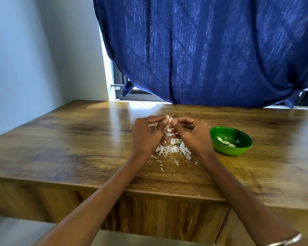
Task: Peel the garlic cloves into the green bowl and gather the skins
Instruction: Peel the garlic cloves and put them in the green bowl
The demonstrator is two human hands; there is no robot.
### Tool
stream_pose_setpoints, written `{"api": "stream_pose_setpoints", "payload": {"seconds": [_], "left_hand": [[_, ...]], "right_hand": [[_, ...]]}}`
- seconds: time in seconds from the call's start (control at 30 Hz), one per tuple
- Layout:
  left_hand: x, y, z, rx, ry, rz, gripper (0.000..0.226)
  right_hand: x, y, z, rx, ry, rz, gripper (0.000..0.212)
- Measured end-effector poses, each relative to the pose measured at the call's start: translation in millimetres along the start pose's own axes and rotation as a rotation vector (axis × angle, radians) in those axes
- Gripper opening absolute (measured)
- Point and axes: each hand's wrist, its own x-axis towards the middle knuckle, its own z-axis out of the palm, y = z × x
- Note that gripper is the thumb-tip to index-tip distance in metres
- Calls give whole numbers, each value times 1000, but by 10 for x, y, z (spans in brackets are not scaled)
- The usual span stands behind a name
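Observation:
My left hand (147,134) and my right hand (190,132) meet above the wooden table (78,139), fingertips together, both pinching one garlic clove (169,119) with white skin sticking up from it. Below and between the hands lies a heap of white garlic skins (174,148), with loose flakes scattered toward me. The green bowl (238,150) stands just right of my right hand and holds a few peeled cloves (226,142).
A dark blue curtain (203,50) hangs behind the table's far edge over a window. A pale wall stands at the left. The table's front edge (149,189) runs just below my forearms. A bangle (288,241) circles my right forearm.

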Motion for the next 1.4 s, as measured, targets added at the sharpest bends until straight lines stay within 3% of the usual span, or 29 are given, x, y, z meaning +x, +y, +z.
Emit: {"api": "stream_pose_setpoints", "payload": {"seconds": [0.17,0.33,0.53,0.73,1.0,1.07,1.13,1.3,1.4], "left_hand": [[42,-12,1,-125,14,-65,14],[43,28,-35,-329,-13,-191,17],[33,38,-41,-379,-96,-256,17],[25,58,-56,-382,-164,-301,18],[19,64,-46,-334,-179,-321,14],[15,60,-45,-308,-179,-315,13],[14,57,-36,-300,-167,-294,13],[30,71,-51,-357,-46,-263,14],[24,86,-59,-350,-36,-273,14]], "right_hand": [[-3,-19,14,85,-4,48,13],[-14,-32,1,77,20,94,40],[-22,-13,-38,-136,43,4,6],[-12,16,-58,-135,-1,-66,24],[-36,7,-5,-208,38,-158,6],[-28,4,-5,-223,46,-146,10],[-17,-5,-16,-177,41,-122,7],[7,20,-39,-135,31,-91,28],[13,42,-20,-213,-19,-50,26]]}}
